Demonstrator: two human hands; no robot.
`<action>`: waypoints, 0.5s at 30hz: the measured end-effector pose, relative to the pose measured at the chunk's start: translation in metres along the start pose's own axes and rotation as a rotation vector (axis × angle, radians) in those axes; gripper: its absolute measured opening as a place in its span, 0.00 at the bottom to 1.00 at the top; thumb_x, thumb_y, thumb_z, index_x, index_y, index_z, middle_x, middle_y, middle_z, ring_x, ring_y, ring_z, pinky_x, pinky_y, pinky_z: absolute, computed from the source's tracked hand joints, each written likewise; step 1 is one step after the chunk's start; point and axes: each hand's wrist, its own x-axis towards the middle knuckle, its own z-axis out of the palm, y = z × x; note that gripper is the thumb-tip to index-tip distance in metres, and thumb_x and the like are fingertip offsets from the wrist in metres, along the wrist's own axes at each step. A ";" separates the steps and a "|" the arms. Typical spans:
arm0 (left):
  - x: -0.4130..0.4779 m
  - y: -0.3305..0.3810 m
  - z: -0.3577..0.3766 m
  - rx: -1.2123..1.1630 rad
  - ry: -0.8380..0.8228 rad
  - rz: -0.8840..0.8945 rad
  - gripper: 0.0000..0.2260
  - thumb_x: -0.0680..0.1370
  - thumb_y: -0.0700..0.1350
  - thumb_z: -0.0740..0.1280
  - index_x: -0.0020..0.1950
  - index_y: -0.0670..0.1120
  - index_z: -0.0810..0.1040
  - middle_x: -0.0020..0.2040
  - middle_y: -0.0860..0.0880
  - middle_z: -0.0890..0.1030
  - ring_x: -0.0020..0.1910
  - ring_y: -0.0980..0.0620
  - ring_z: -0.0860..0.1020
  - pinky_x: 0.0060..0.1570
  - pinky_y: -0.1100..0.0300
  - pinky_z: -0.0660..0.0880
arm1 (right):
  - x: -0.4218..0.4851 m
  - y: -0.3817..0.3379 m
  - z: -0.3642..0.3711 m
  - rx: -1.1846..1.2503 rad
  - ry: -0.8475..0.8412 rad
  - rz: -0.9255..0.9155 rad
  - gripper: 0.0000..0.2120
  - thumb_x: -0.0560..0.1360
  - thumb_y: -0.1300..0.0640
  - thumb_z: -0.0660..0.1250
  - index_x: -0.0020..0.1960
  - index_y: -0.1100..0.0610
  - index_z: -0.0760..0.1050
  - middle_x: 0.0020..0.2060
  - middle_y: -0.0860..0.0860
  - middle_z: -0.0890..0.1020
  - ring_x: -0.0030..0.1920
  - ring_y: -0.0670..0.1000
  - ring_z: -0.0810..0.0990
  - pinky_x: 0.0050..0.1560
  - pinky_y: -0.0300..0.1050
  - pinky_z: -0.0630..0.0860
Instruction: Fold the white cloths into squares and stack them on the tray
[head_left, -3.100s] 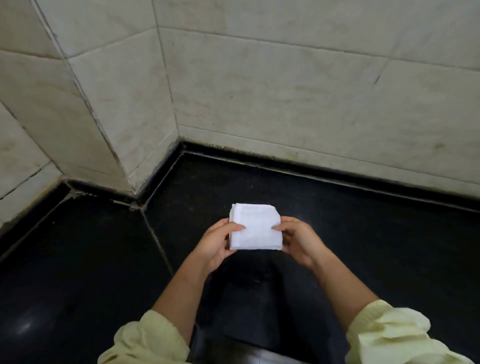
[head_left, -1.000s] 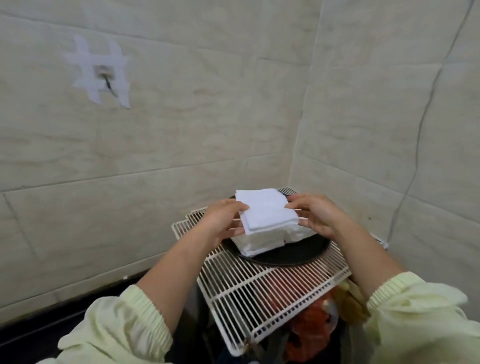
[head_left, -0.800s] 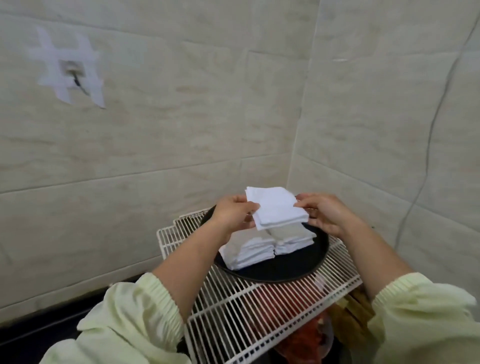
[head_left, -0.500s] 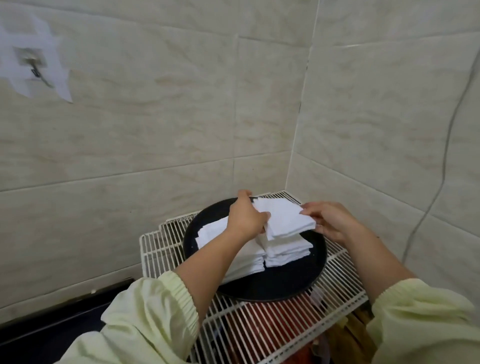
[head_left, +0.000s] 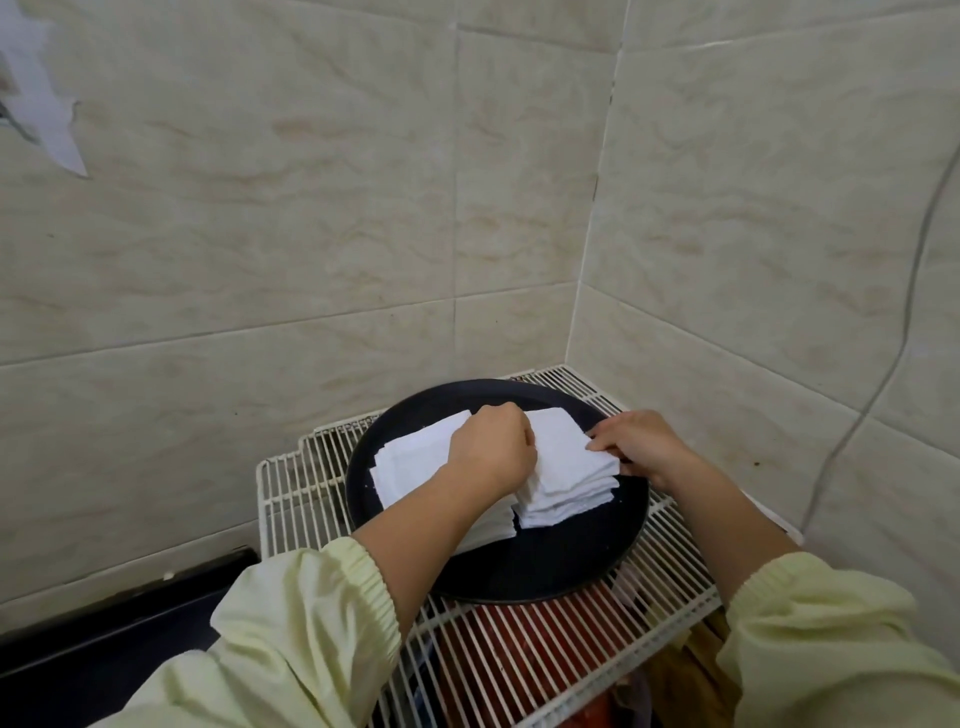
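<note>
A round black tray (head_left: 561, 566) sits on a white wire rack (head_left: 550, 654) in the wall corner. Two piles of folded white cloths lie on it: a left pile (head_left: 415, 462) and a right pile (head_left: 566, 493). The folded white cloth (head_left: 561, 447) lies on top of the right pile. My left hand (head_left: 493, 449) pinches its left edge with curled fingers. At its right corner my right hand (head_left: 639, 447) pinches the cloth too. My left forearm hides part of the left pile.
Beige tiled walls close in behind and to the right of the rack. A thin cable (head_left: 883, 374) runs down the right wall. Red and orange things (head_left: 524, 654) show under the rack. A dark floor strip (head_left: 104, 623) lies at the lower left.
Both hands carried the folded cloth from over the dark floor to the tray. In the last half second they lowered it onto the right pile.
</note>
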 end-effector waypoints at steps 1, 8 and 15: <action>-0.001 0.000 0.002 0.029 -0.009 0.005 0.11 0.76 0.39 0.61 0.50 0.45 0.83 0.49 0.48 0.83 0.48 0.46 0.80 0.44 0.55 0.77 | -0.001 0.002 0.002 -0.043 0.010 -0.004 0.09 0.65 0.72 0.67 0.45 0.75 0.77 0.36 0.58 0.72 0.38 0.53 0.70 0.35 0.43 0.67; -0.007 -0.001 0.009 0.229 0.019 0.081 0.12 0.77 0.41 0.61 0.58 0.46 0.80 0.56 0.46 0.79 0.55 0.46 0.75 0.48 0.57 0.72 | -0.005 0.008 0.003 -0.169 0.034 -0.076 0.06 0.66 0.69 0.71 0.36 0.59 0.80 0.36 0.56 0.82 0.39 0.53 0.79 0.41 0.45 0.76; -0.014 -0.004 -0.001 0.093 0.114 0.083 0.12 0.78 0.46 0.62 0.59 0.48 0.80 0.58 0.46 0.74 0.60 0.47 0.71 0.51 0.55 0.71 | -0.017 -0.004 0.006 -0.437 0.160 -0.277 0.05 0.68 0.64 0.71 0.39 0.55 0.78 0.36 0.49 0.80 0.43 0.52 0.78 0.43 0.41 0.69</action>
